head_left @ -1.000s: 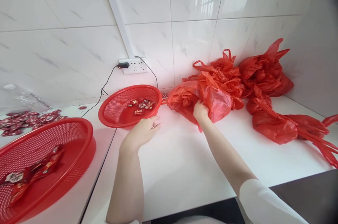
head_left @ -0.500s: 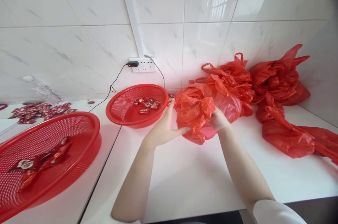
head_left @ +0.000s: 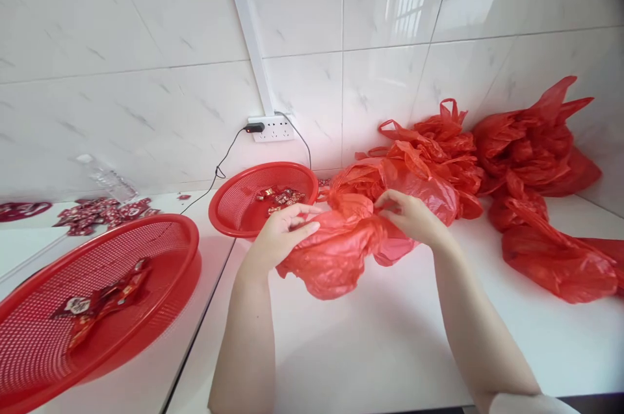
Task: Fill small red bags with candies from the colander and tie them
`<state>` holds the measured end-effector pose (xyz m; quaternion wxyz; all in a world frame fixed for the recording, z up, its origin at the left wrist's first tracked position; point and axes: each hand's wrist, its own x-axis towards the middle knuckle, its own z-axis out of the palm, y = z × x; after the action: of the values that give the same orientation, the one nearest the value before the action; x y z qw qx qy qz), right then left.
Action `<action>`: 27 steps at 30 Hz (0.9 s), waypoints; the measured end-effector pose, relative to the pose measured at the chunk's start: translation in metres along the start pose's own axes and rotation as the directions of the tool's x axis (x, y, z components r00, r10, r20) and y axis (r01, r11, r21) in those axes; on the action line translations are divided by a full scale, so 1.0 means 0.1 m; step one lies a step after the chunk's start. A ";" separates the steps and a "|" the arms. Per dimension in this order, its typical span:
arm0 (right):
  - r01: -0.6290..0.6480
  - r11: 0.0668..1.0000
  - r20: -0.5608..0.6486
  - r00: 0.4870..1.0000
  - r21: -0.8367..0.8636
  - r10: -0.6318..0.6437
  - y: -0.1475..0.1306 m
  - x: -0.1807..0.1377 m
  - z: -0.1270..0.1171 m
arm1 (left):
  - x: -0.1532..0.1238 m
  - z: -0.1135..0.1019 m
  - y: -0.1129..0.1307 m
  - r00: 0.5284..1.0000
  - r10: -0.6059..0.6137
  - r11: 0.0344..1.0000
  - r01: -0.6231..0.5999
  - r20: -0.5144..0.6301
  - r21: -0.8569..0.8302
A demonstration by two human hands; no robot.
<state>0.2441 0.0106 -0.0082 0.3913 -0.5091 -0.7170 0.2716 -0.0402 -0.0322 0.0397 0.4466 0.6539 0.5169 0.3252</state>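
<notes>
A crumpled red plastic bag (head_left: 336,258) hangs just above the white table between my two hands. My left hand (head_left: 285,232) grips its left edge, thumb and fingers curled toward each other. At the bag's right side, my right hand (head_left: 409,216) has its fingers bent and pinched on the thin film. More red bags (head_left: 439,167) lie heaped directly behind the hands, against the wall. Just beyond my left hand stands a small red basket (head_left: 229,203) with several wrapped sweets (head_left: 287,196) in it.
A larger red basket (head_left: 188,238) holding a few red packets (head_left: 107,300) stands on the left. Behind it are a pile of small red packets (head_left: 92,214) and a clear plastic bottle (head_left: 110,179). A cable (head_left: 219,170) runs from the wall socket (head_left: 277,129). Tied red bags (head_left: 556,258) lie at right.
The bag has moved left and toward me, and it is spread wider. My left hand has shifted left with it. The view has turned slightly left.
</notes>
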 end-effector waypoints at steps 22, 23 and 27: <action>0.489 0.868 0.354 0.828 -0.079 -0.435 -0.29 -0.09 0.40 | 0.00 0.26 -0.01 0.969 0.218 0.805 -0.247 0.118 0.540; 0.495 0.863 0.352 0.829 -0.098 -0.435 -0.27 -0.08 0.41 | 0.01 0.26 -0.02 0.969 0.218 0.795 -0.244 0.115 0.556; 0.535 0.814 0.264 0.838 -0.224 -0.478 -0.23 -0.06 0.44 | 0.04 0.26 -0.02 0.975 0.204 0.771 -0.215 0.087 0.600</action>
<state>0.1963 -0.0021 -0.0161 0.2987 -0.3209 -0.8934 0.0981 -0.0169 -0.0349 0.0281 0.1793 0.8183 0.5139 0.1848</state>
